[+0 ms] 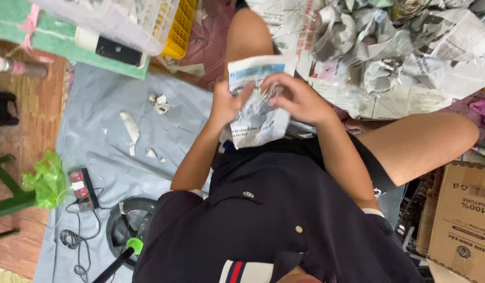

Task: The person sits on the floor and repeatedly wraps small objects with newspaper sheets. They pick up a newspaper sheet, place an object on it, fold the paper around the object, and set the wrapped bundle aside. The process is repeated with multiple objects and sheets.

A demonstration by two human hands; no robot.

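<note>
The newspaper sheet (255, 112) sits between both hands, held up over the person's lap, between the bare knees. The left hand (227, 103) clasps its left edge, thumb on the front and fingers behind. The right hand (297, 97) closes over the sheet's upper right part, fingers curled down into the paper and bunching it there.

The sheet is white-grey newsprint with a blue band along its top edge and dark blocks of print lower down. Its top stands fairly flat; the middle and right are creased and crumpled, and the bottom edge hangs loose toward the dark shirt (284, 220).

Whether something is wrapped inside the sheet cannot be told, as the right hand covers that spot. The left fingers behind the paper are hidden.

Far right lies a heap of crumpled newspaper (400, 47) on flat sheets. To the left, a grey sheet (116, 157) on the floor carries paper scraps (159, 103), a power strip (82, 187) and a fan base (128, 225). A cardboard box (462, 220) is cut off near right.
</note>
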